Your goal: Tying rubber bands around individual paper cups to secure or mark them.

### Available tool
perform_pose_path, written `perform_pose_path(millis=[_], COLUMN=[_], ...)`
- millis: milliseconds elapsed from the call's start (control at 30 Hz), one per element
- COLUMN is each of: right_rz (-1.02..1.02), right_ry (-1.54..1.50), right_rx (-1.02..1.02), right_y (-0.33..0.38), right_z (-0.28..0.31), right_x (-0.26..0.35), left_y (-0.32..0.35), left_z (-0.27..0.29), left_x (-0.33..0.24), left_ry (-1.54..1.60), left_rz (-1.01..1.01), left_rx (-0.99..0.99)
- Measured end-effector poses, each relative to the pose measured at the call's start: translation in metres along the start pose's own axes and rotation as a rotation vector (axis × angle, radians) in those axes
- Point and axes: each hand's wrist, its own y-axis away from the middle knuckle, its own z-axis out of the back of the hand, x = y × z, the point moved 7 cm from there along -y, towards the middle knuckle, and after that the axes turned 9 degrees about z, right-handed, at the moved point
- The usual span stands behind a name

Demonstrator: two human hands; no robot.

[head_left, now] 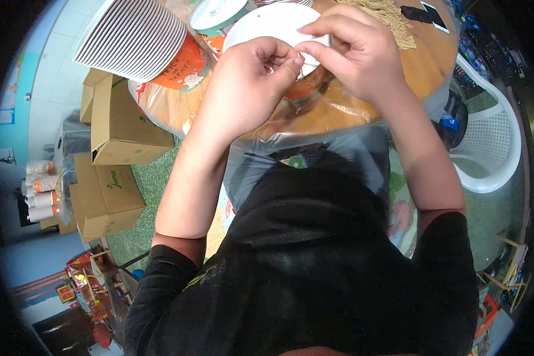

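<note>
Table [424, 62]: round, wood-coloured, under a clear plastic sheet; it fills the 12 o'clock part of the view, and everything being worked on sits over it.
Paper plate stack [133, 35]: a tall ribbed white pile at 11 o'clock, tipped on its side, well apart from both hands.
Cardboard boxes [115, 127]: at 9 o'clock, on the green floor beside the table.
White plastic chair [492, 139]: at 3 o'clock, just off the table's edge.
Paper plate [267, 24]: a single white one at 12 o'clock, lying flat, partly hidden behind both hands — the work happens right at its near rim.
Left hand [249, 83]: curled narrow, thumb and forefinger pinched on a thin tan string at the plate's edge.
Right hand [353, 50]: at 1 o'clock of the left one and nearly touching it, fingers arched over the plate and closed tight on the same string.
String [307, 62]: only a short pale length shows between the fingertips; whether it passes through a hole I cannot tell.
String bundle [391, 18]: loose tan strands at 1 o'clock, beyond the right hand.
Doing it well: in my judgement, keep the left pinch fixed as the anchor and let the right fingers do the pulling — short, even tension, the plate flat on the table so its rim does not crease.
</note>
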Motion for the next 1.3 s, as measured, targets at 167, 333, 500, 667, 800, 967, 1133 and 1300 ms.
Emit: perform_pose_path(millis=[167,333,500,667,800,967,1133,1300], right_rz=[0.191,0.018,-0.155,-0.25,-0.306,-0.605,-0.75,-0.835], right_ry=[0.328,0.159,-0.001,0.031,0.006,-0.403,-0.72,-0.881], right_rx=[-0.52,-0.436,-0.442,-0.337,-0.298,-0.285,-0.32,-0.278], right_y=[0.037,0.06,0.055,0.048,0.046,0.061,0.064,0.063], right_z=[0.009,-0.023,-0.029,-0.032,-0.035,-0.05,-0.055,-0.052], right_x=[0.009,0.028,0.021,0.02,0.018,-0.009,-0.012,-0.003], left_y=[-0.005,-0.004,-0.005,-0.005,0.0,0.004,0.018,0.024], left_z=[-0.002,-0.002,-0.004,-0.002,-0.002,-0.001,-0.003,-0.004], left_x=[0.005,0.003,0.006,0.009,0.003,-0.006,-0.009,-0.009], left_ry=[0.031,0.046,0.186,0.215,0.156,-0.066,-0.093,-0.206], left_rz=[0.013,0.058,0.031,0.035,-0.005,-0.164,-0.344,-0.533], left_rx=[-0.021,-0.002,-0.037,-0.052,-0.088,-0.158,-0.262,-0.265])
